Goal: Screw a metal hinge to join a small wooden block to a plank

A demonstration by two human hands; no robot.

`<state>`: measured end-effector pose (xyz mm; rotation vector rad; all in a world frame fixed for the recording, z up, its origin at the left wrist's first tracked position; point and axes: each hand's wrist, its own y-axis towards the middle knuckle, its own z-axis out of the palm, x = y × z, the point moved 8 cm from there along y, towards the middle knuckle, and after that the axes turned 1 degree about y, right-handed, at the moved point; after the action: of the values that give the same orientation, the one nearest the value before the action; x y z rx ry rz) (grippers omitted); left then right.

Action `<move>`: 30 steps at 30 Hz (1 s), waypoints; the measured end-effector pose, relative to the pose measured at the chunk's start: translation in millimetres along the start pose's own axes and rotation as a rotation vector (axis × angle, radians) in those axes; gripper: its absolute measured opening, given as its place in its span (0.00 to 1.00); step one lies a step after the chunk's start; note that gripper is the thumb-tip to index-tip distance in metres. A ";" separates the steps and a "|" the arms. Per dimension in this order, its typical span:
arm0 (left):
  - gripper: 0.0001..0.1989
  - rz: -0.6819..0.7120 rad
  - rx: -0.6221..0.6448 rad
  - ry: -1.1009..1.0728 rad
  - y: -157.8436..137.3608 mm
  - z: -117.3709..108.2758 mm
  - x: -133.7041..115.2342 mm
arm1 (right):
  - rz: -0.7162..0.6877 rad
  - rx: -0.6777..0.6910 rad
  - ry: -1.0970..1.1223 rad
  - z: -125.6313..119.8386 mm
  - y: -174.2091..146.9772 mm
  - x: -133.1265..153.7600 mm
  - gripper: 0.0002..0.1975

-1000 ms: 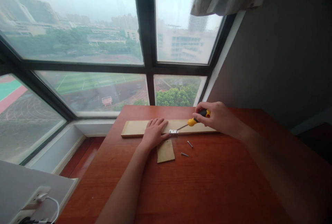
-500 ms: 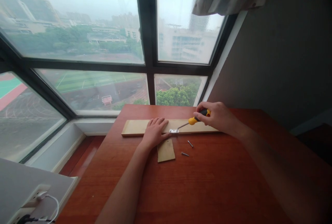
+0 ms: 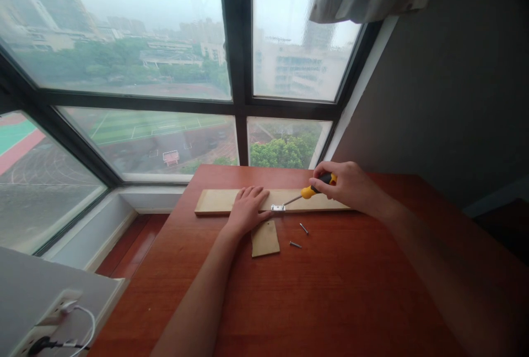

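Note:
A long pale wooden board (image 3: pixel 215 201) lies across the far part of the table. My left hand (image 3: pixel 248 208) rests flat on it, fingers stretched out, with the thumb beside a small silver metal bracket (image 3: pixel 278 208) at the board's near edge. My right hand (image 3: pixel 345 183) is closed round the yellow and black handle of a screwdriver (image 3: pixel 308 191). The screwdriver slants down to the left, and its tip meets the bracket's right part; whether a screw sits under it is too small to tell.
A small wooden piece (image 3: pixel 265 240) with a hole lies just nearer than the board. Two loose screws (image 3: pixel 303 228) lie to its right on the reddish-brown table (image 3: pixel 330 296). Windows (image 3: pixel 235 106) stand behind the table, and a wall socket with plugged cables (image 3: pixel 66 310) is at lower left.
The view has shifted very slightly. Both hands, the screwdriver and the bracket keep the same places on the board.

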<state>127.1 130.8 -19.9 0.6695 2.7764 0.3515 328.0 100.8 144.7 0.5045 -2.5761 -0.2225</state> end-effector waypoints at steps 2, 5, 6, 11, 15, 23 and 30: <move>0.28 0.002 0.000 0.003 -0.2 -0.5 -0.4 | -0.019 0.000 -0.014 0.1 0.9 3.3 0.09; 0.28 0.006 0.001 0.002 -0.4 -0.7 -1.0 | -0.037 -0.003 -0.044 0.7 2.7 7.1 0.09; 0.28 0.008 0.001 0.001 -0.4 -0.7 -1.2 | -0.042 -0.001 -0.059 1.1 3.4 8.1 0.09; 0.28 0.006 -0.001 -0.014 -0.4 -1.4 -1.2 | -0.073 0.020 -0.161 3.1 10.4 16.0 0.10; 0.28 0.008 0.006 -0.026 -0.6 -1.8 -1.2 | -0.096 0.073 -0.249 5.0 24.0 27.7 0.11; 0.28 0.009 0.001 -0.030 -0.3 -0.4 -0.6 | -0.081 0.206 -0.403 16.1 48.3 44.2 0.16; 0.28 0.004 0.002 -0.020 -0.2 -0.6 -1.1 | -0.241 0.368 -0.107 22.4 45.6 53.5 0.10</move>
<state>127.8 130.0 -19.2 0.6747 2.7569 0.3413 259.5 123.1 160.5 0.9627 -2.6670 0.1533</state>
